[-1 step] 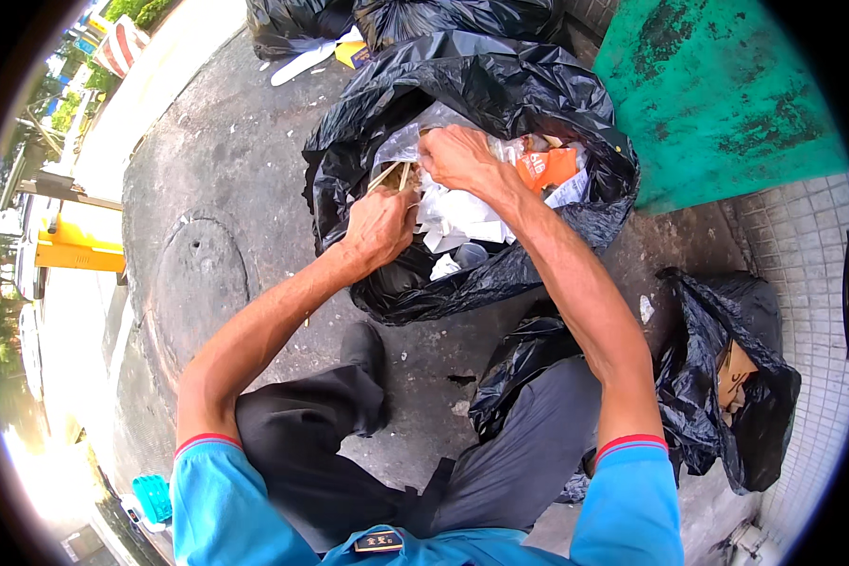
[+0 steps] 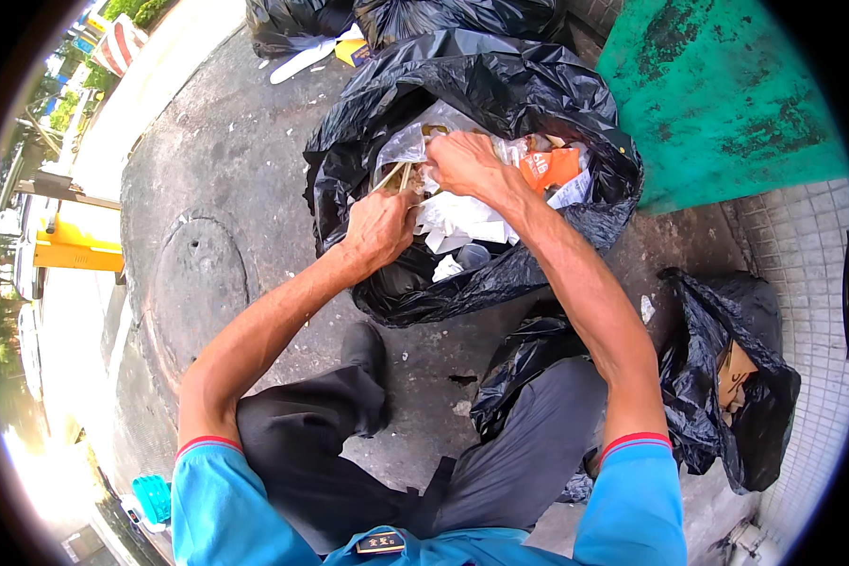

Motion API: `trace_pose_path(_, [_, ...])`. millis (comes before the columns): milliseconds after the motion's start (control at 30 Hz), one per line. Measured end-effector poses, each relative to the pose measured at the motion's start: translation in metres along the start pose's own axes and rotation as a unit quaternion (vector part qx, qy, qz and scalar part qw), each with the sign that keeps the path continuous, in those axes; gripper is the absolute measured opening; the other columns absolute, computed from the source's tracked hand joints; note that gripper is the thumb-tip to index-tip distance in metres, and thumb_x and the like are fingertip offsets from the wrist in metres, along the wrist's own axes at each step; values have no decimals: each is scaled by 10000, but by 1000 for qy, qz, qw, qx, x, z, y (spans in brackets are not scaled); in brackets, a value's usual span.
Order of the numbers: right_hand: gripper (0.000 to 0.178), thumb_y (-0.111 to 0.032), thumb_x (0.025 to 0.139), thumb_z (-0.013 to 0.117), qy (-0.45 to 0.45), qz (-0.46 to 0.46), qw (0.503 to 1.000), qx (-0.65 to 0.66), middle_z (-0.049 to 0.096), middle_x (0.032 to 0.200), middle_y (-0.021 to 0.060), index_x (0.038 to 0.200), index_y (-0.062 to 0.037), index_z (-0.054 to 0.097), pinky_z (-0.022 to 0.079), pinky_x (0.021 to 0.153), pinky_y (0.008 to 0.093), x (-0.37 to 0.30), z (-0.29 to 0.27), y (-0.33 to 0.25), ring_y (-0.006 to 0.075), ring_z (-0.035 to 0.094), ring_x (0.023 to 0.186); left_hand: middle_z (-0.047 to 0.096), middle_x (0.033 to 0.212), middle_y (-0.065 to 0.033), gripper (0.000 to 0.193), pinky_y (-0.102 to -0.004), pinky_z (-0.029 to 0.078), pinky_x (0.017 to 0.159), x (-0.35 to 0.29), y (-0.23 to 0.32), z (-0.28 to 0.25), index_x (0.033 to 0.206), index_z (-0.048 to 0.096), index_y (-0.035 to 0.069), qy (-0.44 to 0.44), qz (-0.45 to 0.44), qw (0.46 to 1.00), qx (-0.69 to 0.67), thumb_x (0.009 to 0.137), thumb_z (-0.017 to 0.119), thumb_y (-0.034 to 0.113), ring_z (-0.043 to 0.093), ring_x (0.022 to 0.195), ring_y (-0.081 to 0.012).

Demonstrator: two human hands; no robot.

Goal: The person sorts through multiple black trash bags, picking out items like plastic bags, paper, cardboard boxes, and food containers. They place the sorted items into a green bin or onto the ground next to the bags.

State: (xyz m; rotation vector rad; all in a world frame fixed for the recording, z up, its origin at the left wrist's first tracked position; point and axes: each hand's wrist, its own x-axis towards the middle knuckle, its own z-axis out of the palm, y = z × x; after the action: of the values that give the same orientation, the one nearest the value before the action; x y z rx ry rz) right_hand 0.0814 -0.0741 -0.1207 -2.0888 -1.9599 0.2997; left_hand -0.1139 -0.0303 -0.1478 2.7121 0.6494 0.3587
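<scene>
Outermost at the left, a yellow object [image 2: 80, 250] is seen. Nearer, a round cover [image 2: 201, 274] is set into the grey ground [image 2: 283, 170]. On that ground an open black bag [image 2: 424, 71] is filled with refuse. Inside its left part the left hand [image 2: 379, 228] is placed, fingers curled against the lower ends of thin sticks [image 2: 405, 177]; whether they are pinched cannot be told. Around the hands' tips, a clear plastic bag [image 2: 401, 149] is contained in the black bag. White paper [image 2: 457, 222] is heaped between the forearms. By the right hand [image 2: 467, 165], fingers bent downward, the clear plastic is touched; its fingertips are hidden, so its grip cannot be told. Farther right, an orange packet [image 2: 549, 170] is tucked in, a stained green panel [image 2: 726, 104] is seen, and cardboard [image 2: 736, 374] is held in a smaller black bag [image 2: 759, 307] near a tiled wall [image 2: 807, 245].
</scene>
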Motion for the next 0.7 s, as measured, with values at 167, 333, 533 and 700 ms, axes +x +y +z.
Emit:
trace_pose_path(167, [313,-110,753,661,-65,-46,997,-26,699,912,234,1058,-81,727,517,780,497,-6,22,7,388,681,901,658,865,-225,234,-472,509,702,4,-8,-9,986,634,10,-119,-53,987,90,797,667,143,647,827,-389])
trace_pose_path(333, [100,-42,762,583,16,-137,988,-75,673,807,212,773,6,670,500,724,515,7,29,7,395,668,828,660,946,-204,354,-467,515,740,8,-21,-9,1039,594,-4,-75,-18,988,132,759,718,173,642,882,-378])
trace_pose_path(533, [187,-149,848,615,110,-91,990,5,676,819,183,888,7,709,520,697,450,9,5,40,353,672,789,628,950,-161,447,-456,506,766,1,-16,-16,1116,600,22,-10,1,994,107,720,765,145,612,922,-356])
trace_pose_path(700, [240,-194,896,642,178,21,947,266,641,668,139,903,42,688,490,527,358,-13,-3,60,224,620,555,592,1161,-127,507,-440,478,896,6,-10,-27,1221,591,83,61,-15,995,80,744,752,135,548,1086,-347])
